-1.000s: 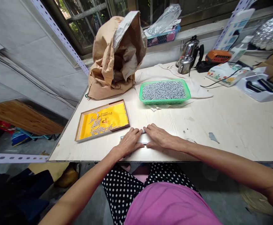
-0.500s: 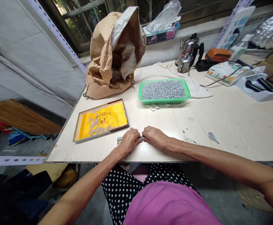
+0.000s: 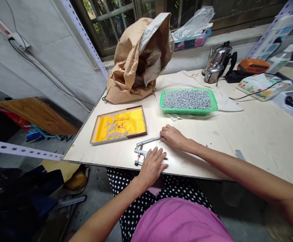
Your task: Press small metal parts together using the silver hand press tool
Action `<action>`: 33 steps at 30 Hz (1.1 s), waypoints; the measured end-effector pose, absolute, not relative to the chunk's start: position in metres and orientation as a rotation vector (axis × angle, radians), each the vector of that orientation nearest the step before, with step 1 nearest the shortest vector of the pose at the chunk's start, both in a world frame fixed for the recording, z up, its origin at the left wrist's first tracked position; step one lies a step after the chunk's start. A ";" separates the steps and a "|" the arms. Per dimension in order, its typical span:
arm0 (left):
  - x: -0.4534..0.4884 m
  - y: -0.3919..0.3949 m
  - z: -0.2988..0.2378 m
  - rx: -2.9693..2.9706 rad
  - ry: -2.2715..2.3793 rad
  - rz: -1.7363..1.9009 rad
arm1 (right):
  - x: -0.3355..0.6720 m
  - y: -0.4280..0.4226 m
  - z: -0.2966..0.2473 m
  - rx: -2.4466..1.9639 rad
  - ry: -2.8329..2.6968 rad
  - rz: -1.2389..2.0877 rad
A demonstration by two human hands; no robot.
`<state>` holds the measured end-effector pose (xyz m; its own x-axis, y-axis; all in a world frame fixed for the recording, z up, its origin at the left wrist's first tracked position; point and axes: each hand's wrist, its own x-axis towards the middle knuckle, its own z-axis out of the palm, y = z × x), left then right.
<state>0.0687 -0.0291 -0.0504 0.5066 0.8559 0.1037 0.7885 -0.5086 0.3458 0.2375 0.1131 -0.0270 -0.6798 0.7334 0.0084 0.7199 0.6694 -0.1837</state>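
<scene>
A pair of grey metal snap-fastener pliers lies on its side at the table's front edge, its handles spread and its spring showing. My right hand has its fingers closed around the end of the upper handle. Flat over the lower handle rests my left hand, fingers stretched out and covering most of that handle; its tip shows past the fingers. To the left of both hands is a shallow cardboard tray with a yellow lining and small metal pins scattered in it.
Behind my hands stands a green plastic basket full of small metal pins, on a white cloth. A large brown paper sack sits at the back left. A kettle, an orange battery and a tissue pack are at the back right.
The pliers' handles were close together under both hands and are now spread apart. My right hand is now at the upper handle, and my left hand has flattened over the lower one. The view has shifted.
</scene>
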 end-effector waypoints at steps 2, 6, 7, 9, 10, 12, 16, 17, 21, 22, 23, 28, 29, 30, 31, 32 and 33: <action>0.067 -0.030 -0.048 2.467 1.354 0.413 | 0.235 0.118 -0.030 -1.215 -2.792 0.226; 0.064 -0.030 -0.047 2.433 1.323 0.469 | 0.222 0.118 -0.021 -1.281 -2.787 0.159; 0.063 -0.030 -0.047 2.431 1.319 0.479 | 0.215 0.113 -0.017 -1.249 -2.794 0.144; 0.064 -0.031 -0.050 2.418 1.314 0.487 | 0.195 0.099 -0.008 -1.029 -2.844 0.145; 0.064 -0.031 -0.051 2.402 1.322 0.480 | 0.183 0.091 -0.005 -0.861 -2.884 0.152; 0.065 -0.032 -0.054 2.351 1.357 0.448 | 0.160 0.076 -0.001 -0.541 -2.973 0.152; 0.064 -0.034 -0.058 2.271 1.407 0.415 | 0.131 0.064 -0.004 -0.256 -3.097 0.085; 0.064 -0.035 -0.059 2.257 1.412 0.409 | 0.128 0.064 -0.006 -0.221 -3.099 0.075; 0.065 -0.038 -0.062 2.211 1.450 0.342 | 0.125 0.065 -0.014 -0.087 -3.000 0.158; 0.066 -0.039 -0.062 2.219 1.452 0.343 | 0.126 0.065 -0.014 -0.097 -2.958 0.209; 0.066 -0.039 -0.062 2.239 1.440 0.360 | 0.127 0.066 -0.012 -0.128 -2.906 0.262; 0.040 -0.022 -0.046 2.451 1.366 0.596 | 0.158 0.096 0.026 -0.501 -2.447 0.377; 0.026 -0.013 -0.039 2.468 1.460 0.643 | 0.172 0.109 0.038 -0.595 -2.330 0.343; 0.009 -0.001 -0.031 2.454 1.611 0.682 | 0.189 0.125 0.049 -0.693 -2.231 0.286; -0.010 0.012 -0.022 2.372 1.853 0.696 | 0.207 0.141 0.059 -0.808 -2.159 0.225; -0.029 0.026 -0.013 2.295 2.061 0.640 | 0.225 0.158 0.067 -0.897 -2.105 0.158; -0.049 0.040 -0.006 2.213 2.240 0.574 | 0.243 0.174 0.072 -0.969 -2.057 0.093</action>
